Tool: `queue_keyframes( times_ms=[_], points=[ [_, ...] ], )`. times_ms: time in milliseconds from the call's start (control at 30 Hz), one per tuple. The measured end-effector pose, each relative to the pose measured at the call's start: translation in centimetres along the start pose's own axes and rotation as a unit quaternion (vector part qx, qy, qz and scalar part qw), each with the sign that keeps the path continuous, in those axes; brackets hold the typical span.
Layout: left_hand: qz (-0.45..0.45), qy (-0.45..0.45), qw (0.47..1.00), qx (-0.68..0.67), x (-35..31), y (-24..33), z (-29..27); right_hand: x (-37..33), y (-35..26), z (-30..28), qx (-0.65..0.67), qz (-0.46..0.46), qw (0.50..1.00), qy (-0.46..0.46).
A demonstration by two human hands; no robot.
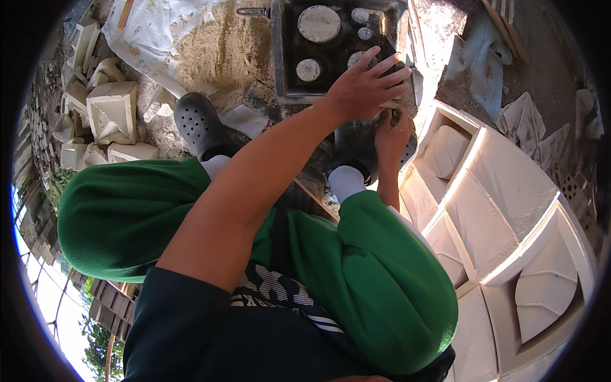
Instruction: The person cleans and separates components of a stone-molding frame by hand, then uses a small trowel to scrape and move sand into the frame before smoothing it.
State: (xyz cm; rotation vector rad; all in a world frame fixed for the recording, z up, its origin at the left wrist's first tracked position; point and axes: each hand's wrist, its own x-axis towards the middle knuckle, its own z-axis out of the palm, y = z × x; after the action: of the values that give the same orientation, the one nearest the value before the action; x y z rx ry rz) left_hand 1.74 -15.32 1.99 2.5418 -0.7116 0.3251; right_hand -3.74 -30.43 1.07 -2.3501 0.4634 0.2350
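Note:
A black square tray [278, 63] lies on the ground ahead of my feet. Inside it are several round pale discs [319, 24] of different sizes, whitened with dust. My left hand [366, 86] reaches over the tray's near right corner, fingers stretched and apart; its thumb side is hidden. Just below it, beside my shoe, my right hand [394, 130] has its fingers closed together. A thin pale edge shows between the two hands, but what the right fingers hold cannot be made out.
Pale cast blocks with leaf-like reliefs [546, 290] stand close on my right. More cream blocks [112, 113] are piled at the left. A white sheet [149, 44] and brown powder [226, 54] lie left of the tray. My dark clogs [202, 124] flank the work spot.

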Motion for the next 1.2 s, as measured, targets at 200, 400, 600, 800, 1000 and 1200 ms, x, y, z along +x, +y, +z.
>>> queue_keyframes(
  times_ms=[200, 400, 600, 800, 1000, 1200],
  points=[
    [-0.006, 0.015, 0.999, 0.037, -0.4, 0.0, 0.0, -0.7, 0.1, -0.1, -0.172, -0.115, 0.978, -0.04],
    [-0.005, 0.024, 0.998, 0.05, -0.2, 0.3, 0.3, 1.3, 3.6, 0.1, 0.228, 0.113, 0.957, -0.137],
    [-0.016, 0.012, 0.999, 0.044, -0.4, 0.2, 0.0, 1.5, 3.6, -0.3, 0.575, 0.282, 0.72, -0.267],
    [-0.014, 0.031, 0.998, 0.049, 0.1, 0.7, 0.0, 2.8, 6.8, 2.3, 0.626, 0.302, 0.691, -0.196],
    [-0.036, 0.034, 0.998, 0.042, -1.0, -0.1, 0.6, 1.8, 2.8, 3.8, 0.547, 0.195, 0.774, -0.254],
    [-0.003, 0.039, 0.997, 0.061, -0.2, 0.7, 0.4, -0.2, 5.8, 2.5, -0.048, -0.103, 0.993, 0.028]
  ],
)
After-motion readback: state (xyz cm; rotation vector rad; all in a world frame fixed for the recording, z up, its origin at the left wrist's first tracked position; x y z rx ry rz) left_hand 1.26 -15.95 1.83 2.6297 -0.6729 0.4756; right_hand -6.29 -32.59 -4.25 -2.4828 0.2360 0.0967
